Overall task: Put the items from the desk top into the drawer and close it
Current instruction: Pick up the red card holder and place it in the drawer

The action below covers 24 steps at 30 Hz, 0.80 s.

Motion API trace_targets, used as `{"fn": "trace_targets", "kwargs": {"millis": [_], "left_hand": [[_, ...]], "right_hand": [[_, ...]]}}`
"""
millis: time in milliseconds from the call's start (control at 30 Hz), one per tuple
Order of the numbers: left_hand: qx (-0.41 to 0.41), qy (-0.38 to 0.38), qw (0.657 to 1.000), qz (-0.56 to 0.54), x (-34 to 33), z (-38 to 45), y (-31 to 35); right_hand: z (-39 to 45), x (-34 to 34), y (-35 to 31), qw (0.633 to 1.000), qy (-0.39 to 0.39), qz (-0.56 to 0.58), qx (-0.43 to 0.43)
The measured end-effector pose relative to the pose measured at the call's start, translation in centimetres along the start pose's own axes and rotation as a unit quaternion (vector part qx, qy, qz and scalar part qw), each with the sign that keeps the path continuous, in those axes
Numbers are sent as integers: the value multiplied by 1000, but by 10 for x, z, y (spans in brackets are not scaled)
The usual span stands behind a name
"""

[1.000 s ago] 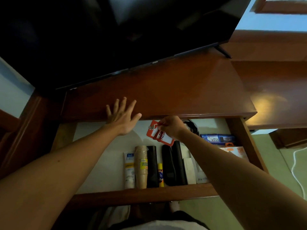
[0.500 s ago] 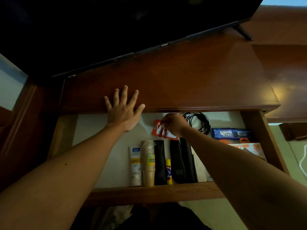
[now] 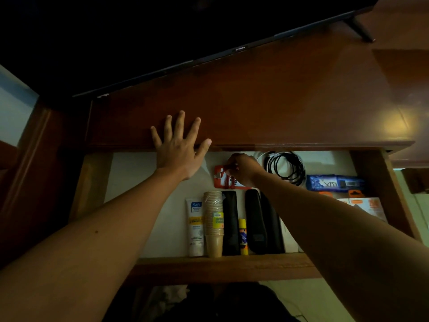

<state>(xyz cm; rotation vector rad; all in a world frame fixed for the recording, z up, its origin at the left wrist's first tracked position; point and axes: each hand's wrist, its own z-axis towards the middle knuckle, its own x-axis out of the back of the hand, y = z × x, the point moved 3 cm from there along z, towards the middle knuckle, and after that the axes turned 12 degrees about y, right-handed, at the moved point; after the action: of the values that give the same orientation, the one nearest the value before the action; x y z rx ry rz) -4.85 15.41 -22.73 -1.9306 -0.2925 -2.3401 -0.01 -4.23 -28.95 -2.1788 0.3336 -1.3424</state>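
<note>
The wooden drawer (image 3: 222, 267) stands pulled out below the desk top (image 3: 267, 108). My right hand (image 3: 243, 169) is inside it near the back, fingers closed on a red packet (image 3: 219, 180) that lies low on the white drawer floor. My left hand (image 3: 178, 145) rests flat, fingers spread, on the desk's front edge. In the drawer lie a white tube (image 3: 195, 226), a stack of paper cups (image 3: 214, 224), black cases (image 3: 262, 226), a yellow glue stick (image 3: 243, 235), a coiled black cable (image 3: 286, 167), a blue packet (image 3: 334, 182) and orange-white boxes (image 3: 366, 206).
A dark television (image 3: 162, 36) stands on the desk top behind my hands, one leg (image 3: 359, 30) at the far right. A lower wooden surface (image 3: 404, 126) adjoins on the right. Pale green floor (image 3: 308, 303) shows under the drawer.
My right hand has carried the red packet down and further back into the drawer, until it lies near the floor. My left hand stays on the desk edge. The view has tilted.
</note>
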Motion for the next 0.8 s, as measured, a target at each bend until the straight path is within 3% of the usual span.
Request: {"fn": "trace_targets", "kwargs": {"millis": [333,800], "left_hand": [[-7,14,1000,-3,-1,0,1],[-3,-5,1000,-3,1,-1,-1]], "right_hand": [[5,-5,2,999,-20,-34,34],[-11,-1,17,993,52,-108,19]]}}
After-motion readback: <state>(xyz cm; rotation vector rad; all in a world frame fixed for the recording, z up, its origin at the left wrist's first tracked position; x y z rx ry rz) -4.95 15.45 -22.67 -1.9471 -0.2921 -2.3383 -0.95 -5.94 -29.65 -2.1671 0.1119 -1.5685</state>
